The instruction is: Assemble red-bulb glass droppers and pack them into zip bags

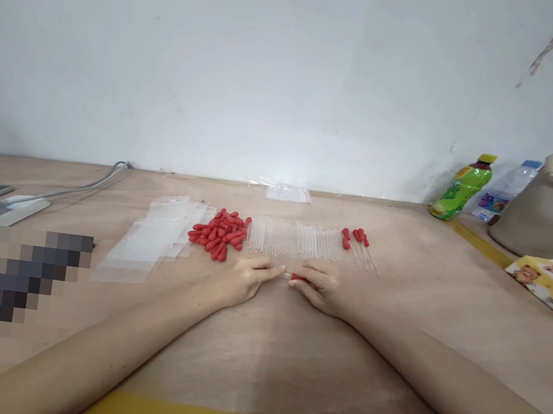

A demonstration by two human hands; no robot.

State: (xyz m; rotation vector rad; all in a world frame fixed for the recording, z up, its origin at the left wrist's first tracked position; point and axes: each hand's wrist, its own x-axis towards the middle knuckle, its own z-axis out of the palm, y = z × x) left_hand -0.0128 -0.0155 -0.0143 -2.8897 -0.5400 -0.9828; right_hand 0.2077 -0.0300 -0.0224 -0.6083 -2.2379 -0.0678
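My left hand (pixel 250 279) pinches a thin clear dropper tube (pixel 287 275) between thumb and fingers. Facing it, my right hand (pixel 319 287) is closed on a red rubber bulb (pixel 298 277), which meets the tube's right end. How far the tube goes into the bulb is hidden by my fingers. Just beyond my hands lies a row of clear dropper tubes (pixel 293 238), side by side. Left of that row is a heap of loose red rubber bulbs (pixel 219 232). To its right lie several droppers with red bulbs on them (pixel 360 239).
Clear plastic bags (pixel 149 238) overlap left of the bulbs; another bag (pixel 288 193) lies by the wall. Two bottles, one green (pixel 463 189), a beige bag (pixel 541 209) and a yellow tissue pack (pixel 552 281) stand right. A grey cable (pixel 85 187) reaches a white power strip (pixel 19 208) at left.
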